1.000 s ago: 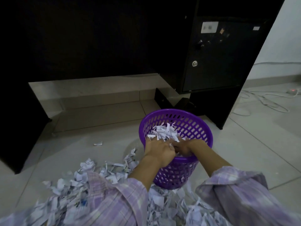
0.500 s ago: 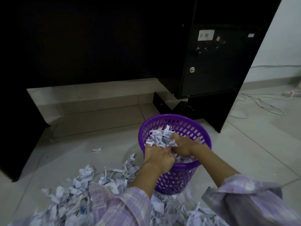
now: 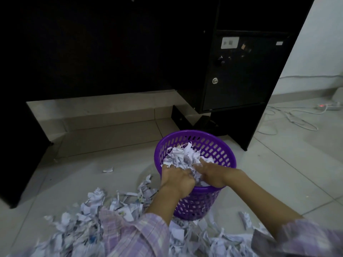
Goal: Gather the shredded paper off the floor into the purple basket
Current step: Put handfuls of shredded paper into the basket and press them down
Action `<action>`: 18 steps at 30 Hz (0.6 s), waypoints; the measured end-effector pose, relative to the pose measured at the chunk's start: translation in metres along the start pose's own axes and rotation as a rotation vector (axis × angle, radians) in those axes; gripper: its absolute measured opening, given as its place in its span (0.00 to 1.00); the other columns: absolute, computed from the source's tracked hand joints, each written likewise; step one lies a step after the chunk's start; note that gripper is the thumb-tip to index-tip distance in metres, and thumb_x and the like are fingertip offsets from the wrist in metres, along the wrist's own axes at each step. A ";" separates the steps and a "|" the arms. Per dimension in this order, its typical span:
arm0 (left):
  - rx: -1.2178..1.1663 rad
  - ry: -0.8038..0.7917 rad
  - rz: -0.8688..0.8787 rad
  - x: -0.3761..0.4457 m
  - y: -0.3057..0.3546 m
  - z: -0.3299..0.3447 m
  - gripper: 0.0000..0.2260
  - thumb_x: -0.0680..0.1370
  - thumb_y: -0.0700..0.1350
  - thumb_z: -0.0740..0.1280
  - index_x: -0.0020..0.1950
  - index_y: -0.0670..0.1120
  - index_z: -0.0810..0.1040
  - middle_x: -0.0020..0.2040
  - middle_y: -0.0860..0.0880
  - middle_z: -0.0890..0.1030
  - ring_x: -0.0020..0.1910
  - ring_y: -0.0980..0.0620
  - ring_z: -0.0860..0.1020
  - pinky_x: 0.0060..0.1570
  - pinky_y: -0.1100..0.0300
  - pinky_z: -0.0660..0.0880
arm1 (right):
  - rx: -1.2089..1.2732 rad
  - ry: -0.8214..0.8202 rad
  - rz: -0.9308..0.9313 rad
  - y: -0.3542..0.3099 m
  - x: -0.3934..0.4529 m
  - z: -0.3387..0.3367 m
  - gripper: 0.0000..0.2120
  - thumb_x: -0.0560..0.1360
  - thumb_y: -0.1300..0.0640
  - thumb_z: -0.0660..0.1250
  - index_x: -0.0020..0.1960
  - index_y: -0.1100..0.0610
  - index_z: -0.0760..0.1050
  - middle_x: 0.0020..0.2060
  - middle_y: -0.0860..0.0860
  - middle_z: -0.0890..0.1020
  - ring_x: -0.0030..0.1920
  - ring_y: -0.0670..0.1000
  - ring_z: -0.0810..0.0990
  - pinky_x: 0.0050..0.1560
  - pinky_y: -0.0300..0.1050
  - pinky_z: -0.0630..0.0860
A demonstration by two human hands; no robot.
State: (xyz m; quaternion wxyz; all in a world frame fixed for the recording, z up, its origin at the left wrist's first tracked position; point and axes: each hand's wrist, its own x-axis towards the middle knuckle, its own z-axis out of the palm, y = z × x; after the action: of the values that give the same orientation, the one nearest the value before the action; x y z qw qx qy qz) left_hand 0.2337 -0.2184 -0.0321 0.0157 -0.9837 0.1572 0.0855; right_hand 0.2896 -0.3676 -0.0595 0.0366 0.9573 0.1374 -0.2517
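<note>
The purple basket (image 3: pixel 215 145) stands upright on the tiled floor, its wall perforated. A mound of shredded paper (image 3: pixel 182 157) fills it above the rim. My left hand (image 3: pixel 177 179) and my right hand (image 3: pixel 211 175) are side by side over the basket's near rim, palms down, fingers pushed into the mound. A large heap of shredded paper (image 3: pixel 96 225) covers the floor in front of the basket, on its left and under my arms. One loose scrap (image 3: pixel 108 170) lies apart to the left.
A black desk with a locked cabinet door (image 3: pixel 239 75) stands right behind the basket; its dark side panel (image 3: pixel 20 145) is at the left. White cables (image 3: pixel 289 119) and a power strip (image 3: pixel 328 107) lie on the floor at right.
Both hands have pushed further into the basket with the paper, the right hand flattening out onto the mound. The view has tilted down a little.
</note>
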 end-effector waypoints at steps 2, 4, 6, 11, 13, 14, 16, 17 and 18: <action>0.008 0.006 -0.004 0.000 0.000 0.000 0.18 0.83 0.45 0.51 0.69 0.46 0.71 0.64 0.47 0.76 0.64 0.44 0.71 0.68 0.43 0.59 | -0.046 -0.057 0.006 -0.003 0.001 -0.005 0.29 0.83 0.58 0.52 0.79 0.45 0.42 0.78 0.51 0.38 0.77 0.59 0.52 0.73 0.54 0.61; 0.025 0.016 -0.005 -0.001 0.000 -0.001 0.17 0.83 0.45 0.51 0.67 0.45 0.72 0.64 0.46 0.75 0.64 0.44 0.72 0.67 0.42 0.60 | -0.089 -0.107 0.006 -0.008 0.000 -0.010 0.27 0.83 0.56 0.52 0.78 0.45 0.45 0.78 0.51 0.40 0.76 0.59 0.54 0.73 0.54 0.61; 0.036 0.018 -0.005 0.000 0.001 -0.001 0.17 0.83 0.45 0.50 0.66 0.45 0.72 0.65 0.46 0.74 0.65 0.43 0.70 0.67 0.44 0.61 | -0.125 -0.146 0.011 -0.013 0.000 -0.013 0.26 0.83 0.54 0.52 0.78 0.45 0.48 0.78 0.51 0.44 0.76 0.59 0.54 0.73 0.55 0.60; 0.041 0.023 -0.010 0.003 0.001 -0.001 0.17 0.82 0.45 0.51 0.66 0.44 0.72 0.66 0.46 0.74 0.65 0.42 0.70 0.67 0.44 0.60 | -0.162 -0.187 0.009 -0.016 0.004 -0.013 0.24 0.83 0.50 0.50 0.78 0.45 0.51 0.78 0.51 0.51 0.76 0.59 0.57 0.72 0.55 0.60; 0.030 0.017 -0.003 0.004 0.001 -0.002 0.16 0.82 0.45 0.51 0.65 0.44 0.72 0.66 0.46 0.74 0.65 0.42 0.70 0.67 0.43 0.59 | -0.146 -0.188 0.021 -0.013 0.007 -0.012 0.23 0.83 0.49 0.51 0.78 0.44 0.52 0.78 0.50 0.52 0.75 0.58 0.57 0.72 0.56 0.60; 0.026 0.012 0.002 0.005 0.001 -0.002 0.16 0.82 0.45 0.51 0.66 0.44 0.72 0.66 0.45 0.74 0.65 0.42 0.70 0.68 0.43 0.59 | -0.112 -0.172 0.026 -0.012 0.007 -0.012 0.23 0.83 0.50 0.52 0.77 0.43 0.53 0.78 0.50 0.53 0.75 0.58 0.58 0.71 0.56 0.61; -0.004 0.003 -0.003 0.009 0.000 0.001 0.17 0.82 0.46 0.50 0.67 0.44 0.71 0.66 0.44 0.73 0.66 0.42 0.70 0.69 0.42 0.58 | -0.007 -0.065 0.023 -0.011 0.004 -0.013 0.22 0.82 0.56 0.54 0.75 0.45 0.61 0.75 0.53 0.62 0.72 0.57 0.65 0.69 0.53 0.65; -0.033 0.005 -0.010 0.012 -0.002 0.004 0.18 0.82 0.47 0.49 0.68 0.44 0.70 0.67 0.44 0.73 0.66 0.42 0.70 0.69 0.41 0.58 | 0.040 0.016 0.028 -0.011 0.003 -0.014 0.21 0.81 0.59 0.56 0.73 0.46 0.66 0.72 0.53 0.67 0.69 0.57 0.68 0.67 0.52 0.67; -0.071 0.015 -0.015 0.014 -0.002 0.007 0.18 0.82 0.47 0.49 0.68 0.44 0.69 0.67 0.44 0.73 0.66 0.42 0.70 0.69 0.41 0.57 | 0.074 0.100 0.039 -0.010 0.002 -0.015 0.20 0.79 0.60 0.59 0.69 0.46 0.71 0.69 0.53 0.71 0.67 0.56 0.70 0.65 0.51 0.69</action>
State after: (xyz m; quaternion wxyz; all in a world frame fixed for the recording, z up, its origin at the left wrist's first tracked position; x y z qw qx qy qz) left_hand 0.2466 -0.2200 -0.0414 -0.0196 -0.9854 0.1470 0.0837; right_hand 0.2956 -0.3554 -0.0477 -0.0006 0.9719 0.1110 -0.2078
